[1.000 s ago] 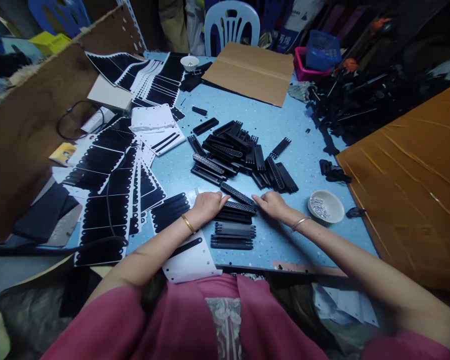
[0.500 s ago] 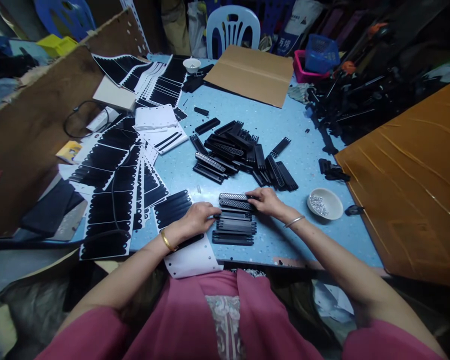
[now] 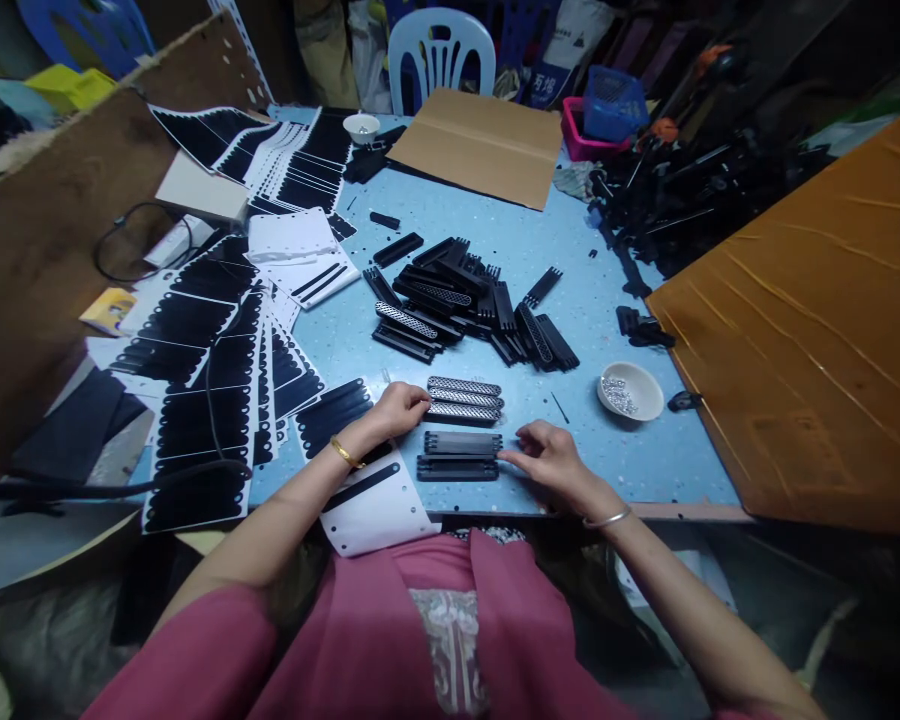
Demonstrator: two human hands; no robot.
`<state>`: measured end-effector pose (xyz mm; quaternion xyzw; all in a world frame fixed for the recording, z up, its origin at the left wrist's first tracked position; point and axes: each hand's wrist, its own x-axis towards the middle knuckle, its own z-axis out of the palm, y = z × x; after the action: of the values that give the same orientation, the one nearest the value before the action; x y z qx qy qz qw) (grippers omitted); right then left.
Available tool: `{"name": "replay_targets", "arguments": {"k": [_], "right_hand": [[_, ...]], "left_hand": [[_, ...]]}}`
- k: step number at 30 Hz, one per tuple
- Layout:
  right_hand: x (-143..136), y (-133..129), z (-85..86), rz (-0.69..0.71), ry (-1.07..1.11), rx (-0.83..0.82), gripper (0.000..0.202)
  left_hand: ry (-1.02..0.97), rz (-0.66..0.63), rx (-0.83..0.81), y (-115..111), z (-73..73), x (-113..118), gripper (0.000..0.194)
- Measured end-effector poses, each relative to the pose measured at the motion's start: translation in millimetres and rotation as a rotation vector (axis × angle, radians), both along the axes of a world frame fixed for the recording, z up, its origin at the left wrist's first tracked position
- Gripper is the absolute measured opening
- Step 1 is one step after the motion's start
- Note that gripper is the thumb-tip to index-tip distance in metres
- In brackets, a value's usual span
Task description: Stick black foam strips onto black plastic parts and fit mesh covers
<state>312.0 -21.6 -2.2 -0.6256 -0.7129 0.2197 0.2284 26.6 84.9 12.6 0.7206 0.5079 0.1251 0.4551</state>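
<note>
Three narrow black plastic pieces (image 3: 465,400) with silvery perforated faces lie side by side in front of me. My left hand (image 3: 399,410) has its fingers pressed together at the left end of the nearest one. Below them, closer to me, a couple of black plastic pieces (image 3: 459,467) lie with plain, unperforated sides up. At their right end is my right hand (image 3: 551,460), thumb and forefinger apart, the thumb tip close to or touching an end. Nothing shows between its fingers.
A heap of similar black pieces (image 3: 469,295) lies beyond. Right of it stands a white bowl (image 3: 649,395) of small shiny parts. Sheets of black adhesive strips (image 3: 210,400) cover the left side. Cardboard (image 3: 480,145) lies at the back; a brown box (image 3: 795,350) borders the right.
A third piece now lies perforated face up beside the other two. My right hand has moved down and right, off the perforated pieces to the plain ones. The view has shifted slightly.
</note>
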Motion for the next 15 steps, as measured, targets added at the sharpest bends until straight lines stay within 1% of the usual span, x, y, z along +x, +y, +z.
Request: {"name": "replay_targets", "arguments": {"k": [2, 4, 6, 8, 10, 11, 13, 15], "right_hand": [[-5, -10, -6.0, 0.011, -0.027, 0.037, 0.053], [-9, -15, -9.9, 0.047, -0.065, 0.077, 0.064], [-11, -17, -12.8, 0.076, -0.063, 0.097, 0.063], [-11, -18, -16.5, 0.077, -0.016, 0.103, 0.052], [-11, -17, -21.2, 0.068, 0.019, 0.107, 0.039], [-11, -15, -23.6, 0.064, 0.022, 0.106, 0.036], [-13, -11, -27.4, 0.061, 0.007, 0.100, 0.032], [-15, -7, -28.8, 0.068, -0.005, 0.088, 0.031]], "left_hand": [[-0.002, 0.098, -0.067, 1, -4.1, 6, 0.019], [0.004, 0.157, -0.062, -3, -6.1, 8, 0.017], [0.018, 0.199, 0.030, -10, -4.8, 4, 0.014], [0.025, 0.208, 0.200, -22, -1.3, -4, 0.015], [0.007, 0.126, 0.331, -36, 2.0, -13, 0.016], [-0.006, 0.054, 0.354, -42, 2.9, -16, 0.018], [-0.020, -0.087, 0.330, -52, 2.4, -19, 0.023], [-0.009, -0.150, 0.277, -55, -0.6, -19, 0.023]]}}
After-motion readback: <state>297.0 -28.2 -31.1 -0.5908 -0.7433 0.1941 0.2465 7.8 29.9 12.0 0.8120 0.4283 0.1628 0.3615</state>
